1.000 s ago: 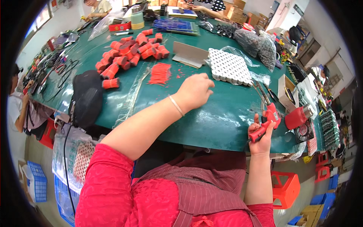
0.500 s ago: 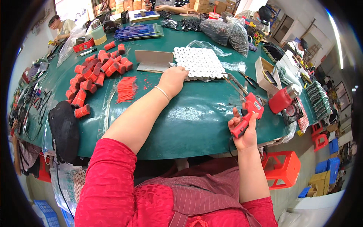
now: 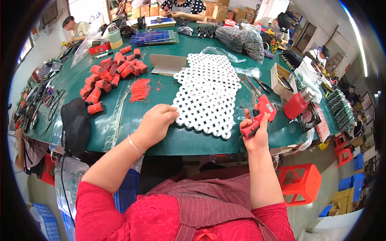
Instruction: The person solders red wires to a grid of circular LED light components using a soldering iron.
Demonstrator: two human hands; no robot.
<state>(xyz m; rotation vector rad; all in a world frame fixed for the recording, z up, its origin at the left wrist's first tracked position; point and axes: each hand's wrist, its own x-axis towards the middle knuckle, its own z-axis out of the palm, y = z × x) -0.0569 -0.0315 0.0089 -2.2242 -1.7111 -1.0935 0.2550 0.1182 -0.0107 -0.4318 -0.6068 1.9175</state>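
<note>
Though broad, sheet [image 3: 207,95] (edge) in left fingers [image 3: 170,113]

A black bag [image 3: 75,126] is lying at the bench's [image 3: 193,145] near-left corner; filled plastic bags [image 3: 253,45] are sitting toward its far edge; a red stool [image 3: 312,182] is standing by its near-right edge.

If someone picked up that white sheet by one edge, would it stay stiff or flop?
It may flop: the white sheet looks made of many small round pieces with gaps between, so it could bend there. Pushed, it would probably slide rather than tip, since it lies wide and low on a glossy tabletop.
</note>
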